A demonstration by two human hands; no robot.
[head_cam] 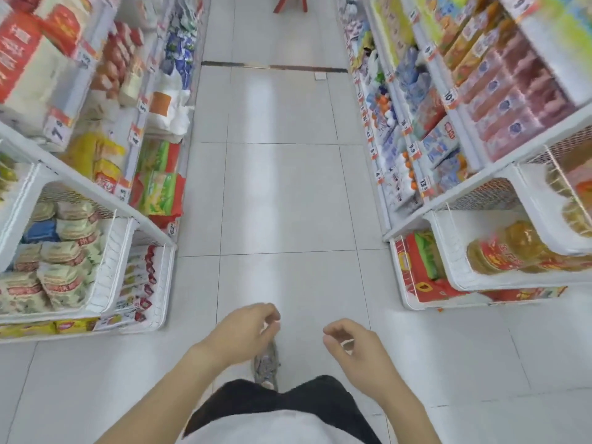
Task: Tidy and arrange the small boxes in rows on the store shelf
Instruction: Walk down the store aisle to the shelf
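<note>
Nearest, left hand (243, 328) and right hand (355, 347) apart over the tiled floor (282, 193), fingers loosely curled, holding nothing. Beyond, left shelf (96, 193) with packets. Farther right, small boxes (512, 100) in rows on the right shelf (474, 174).

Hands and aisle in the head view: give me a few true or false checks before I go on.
1. Both hands hold nothing. True: left hand and right hand hang loosely curled over the floor.
2. The left hand grips a box. False: it holds nothing.
3. Oil bottles sit in the right-side basket. True.
4. The hands touch a shelf. False: both are out in the aisle, apart from the shelves.
</note>
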